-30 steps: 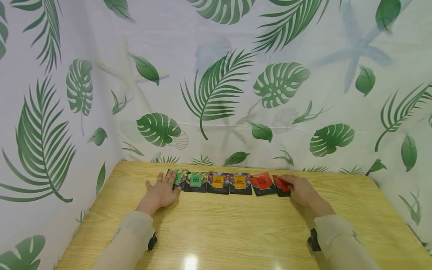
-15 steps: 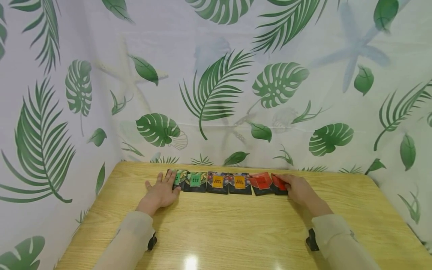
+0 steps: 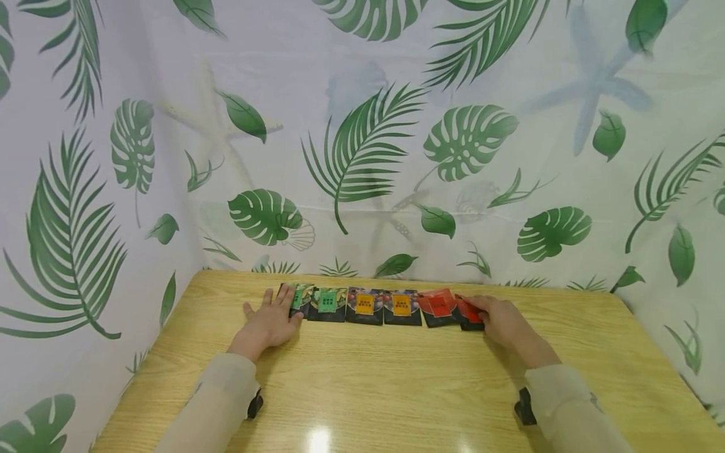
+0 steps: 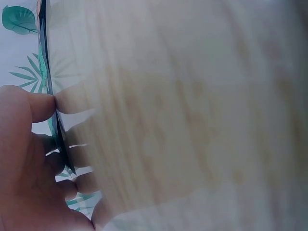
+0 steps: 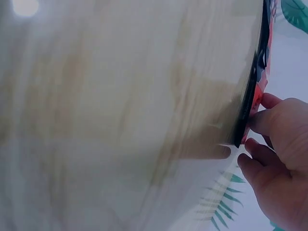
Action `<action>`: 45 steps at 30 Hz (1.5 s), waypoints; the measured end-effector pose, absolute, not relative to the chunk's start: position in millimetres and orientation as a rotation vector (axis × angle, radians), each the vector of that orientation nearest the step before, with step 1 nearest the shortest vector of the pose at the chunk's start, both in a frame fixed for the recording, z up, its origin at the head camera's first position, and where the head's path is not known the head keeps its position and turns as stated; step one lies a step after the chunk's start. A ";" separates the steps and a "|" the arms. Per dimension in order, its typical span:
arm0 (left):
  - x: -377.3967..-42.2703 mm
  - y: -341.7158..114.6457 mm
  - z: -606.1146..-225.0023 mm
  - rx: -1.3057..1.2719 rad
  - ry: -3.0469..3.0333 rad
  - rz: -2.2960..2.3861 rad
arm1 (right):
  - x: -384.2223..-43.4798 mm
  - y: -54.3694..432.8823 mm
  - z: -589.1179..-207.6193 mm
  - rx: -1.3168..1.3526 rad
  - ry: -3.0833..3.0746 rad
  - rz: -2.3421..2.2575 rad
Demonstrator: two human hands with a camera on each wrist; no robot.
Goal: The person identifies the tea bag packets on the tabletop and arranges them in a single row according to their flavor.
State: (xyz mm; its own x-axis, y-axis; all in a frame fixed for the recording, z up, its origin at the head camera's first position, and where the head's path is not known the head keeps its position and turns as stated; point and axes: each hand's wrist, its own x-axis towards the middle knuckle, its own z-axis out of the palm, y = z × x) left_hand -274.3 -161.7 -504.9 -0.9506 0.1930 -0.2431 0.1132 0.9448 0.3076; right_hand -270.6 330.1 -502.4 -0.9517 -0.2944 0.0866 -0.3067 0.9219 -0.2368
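Note:
A row of flat black-bottomed sachets lies on the wooden table. From the left come a green sachet (image 3: 300, 301), a second green sachet (image 3: 327, 304), orange-labelled sachets (image 3: 365, 306), a red sachet (image 3: 438, 307) and another red sachet (image 3: 470, 312) at the right end. My left hand (image 3: 269, 322) rests over the left part of the first green one, fingers spread and straight, thumb by its lower edge. My right hand (image 3: 505, 322) holds the end red sachet by its right side with curled fingers, hiding that side; this red sachet (image 5: 252, 108) also shows in the right wrist view.
The table (image 3: 374, 384) ends at the back against a white leaf-print cloth (image 3: 362, 157), which also rises along the left side. A black wrist device (image 3: 524, 406) sits under the right cuff, another wrist device (image 3: 255, 404) under the left.
My right hand has shifted slightly left with the end red sachet, which now sits closer to its red neighbour and a little lower. The left hand has stayed in place.

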 end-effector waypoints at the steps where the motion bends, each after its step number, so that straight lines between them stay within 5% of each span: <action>1: -274.2 -161.5 -504.8 0.228 2.827 0.426 | -270.7 331.3 -502.3 0.472 -3.025 0.383; 45: -272.9 -160.1 -501.8 0.222 2.823 0.405 | -275.7 327.7 -502.2 0.483 -3.000 0.349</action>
State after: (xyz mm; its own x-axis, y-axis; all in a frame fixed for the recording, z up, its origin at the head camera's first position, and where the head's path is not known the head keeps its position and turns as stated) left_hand -272.9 -160.1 -501.8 -0.9489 0.1892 -0.2526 0.1105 0.9489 0.2954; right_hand -275.7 327.7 -502.2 -0.9467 -0.2999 0.1174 -0.3188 0.9242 -0.2104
